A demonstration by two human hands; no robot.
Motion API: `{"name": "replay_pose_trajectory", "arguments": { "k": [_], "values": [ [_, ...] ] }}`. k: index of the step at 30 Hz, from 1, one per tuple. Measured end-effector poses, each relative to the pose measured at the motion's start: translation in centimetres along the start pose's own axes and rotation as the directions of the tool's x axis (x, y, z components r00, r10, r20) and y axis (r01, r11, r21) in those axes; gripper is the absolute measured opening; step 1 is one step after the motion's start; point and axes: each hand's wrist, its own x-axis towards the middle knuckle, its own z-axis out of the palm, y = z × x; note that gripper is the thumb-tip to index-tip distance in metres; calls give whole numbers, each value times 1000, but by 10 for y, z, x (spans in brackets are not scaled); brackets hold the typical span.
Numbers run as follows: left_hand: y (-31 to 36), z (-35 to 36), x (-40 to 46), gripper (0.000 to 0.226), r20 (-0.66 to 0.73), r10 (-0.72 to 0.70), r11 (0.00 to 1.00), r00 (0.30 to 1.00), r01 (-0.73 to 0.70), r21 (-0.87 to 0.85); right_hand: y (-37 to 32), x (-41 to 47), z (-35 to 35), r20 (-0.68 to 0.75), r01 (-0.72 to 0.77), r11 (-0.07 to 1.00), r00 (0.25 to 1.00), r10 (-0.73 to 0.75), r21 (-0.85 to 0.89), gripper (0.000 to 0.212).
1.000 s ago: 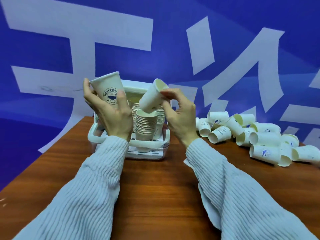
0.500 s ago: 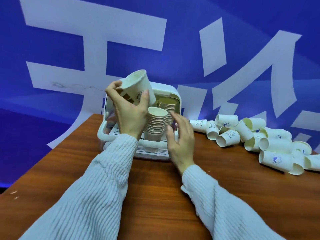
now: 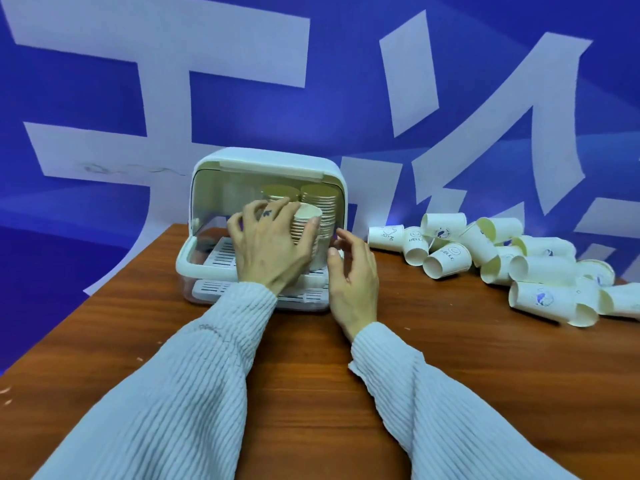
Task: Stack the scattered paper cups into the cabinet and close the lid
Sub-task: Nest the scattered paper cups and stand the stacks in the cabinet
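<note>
The front stack of cups (image 3: 306, 233) stands upright inside the open cabinet (image 3: 266, 168), the left hand (image 3: 270, 244) wrapped round it; the scattered cups (image 3: 491, 258) lie on the table (image 3: 311, 393) to the right, nearest the right hand (image 3: 353, 275), loosely spread and holding nothing.

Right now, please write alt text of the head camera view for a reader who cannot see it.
A person's left hand grips the front stack of paper cups inside an open white cabinet on a wooden table. The right hand, fingers relaxed, hovers at the cabinet's right front corner. Many loose cups lie scattered to the right.
</note>
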Motion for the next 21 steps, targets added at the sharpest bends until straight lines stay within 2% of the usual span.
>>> {"name": "replay_pose_trajectory", "arguments": {
  "k": [3, 5, 8, 10, 13, 16, 19, 21],
  "values": [
    [-5, 4, -5, 58, -2, 21, 1000, 1000, -21, -3, 7, 15, -13, -105, -41, 998, 994, 36, -42, 34],
    [-1, 7, -13, 59, -46, 49, 998, 998, -50, -23, 20, 29, -32, -160, -92, 986, 985, 69, -140, 30],
    [14, 12, -27, 56, -196, 237, 965, 952, -253, -61, 55, 44, -68, -175, -233, 872, 969, 173, -431, 29],
    [26, 17, -37, 51, -243, 390, 899, 888, -424, -107, 77, 50, -90, -212, -353, 775, 936, 282, -524, 32],
    [41, 25, -60, 52, -151, 584, 785, 797, -603, -145, 100, 60, -116, -284, -484, 742, 875, 393, -465, 44],
    [50, 30, -75, 51, -43, 692, 705, 721, -687, -177, 115, 68, -130, -246, -519, 719, 854, 458, -463, 55],
    [52, 28, -77, 52, -7, 685, 712, 728, -671, -207, 119, 71, -128, -292, -511, 575, 853, 433, -639, 52],
    [49, 28, -76, 53, 2, 651, 740, 759, -634, -224, 114, 72, -123, -376, -502, 592, 865, 333, -630, 43]
  ]
}}
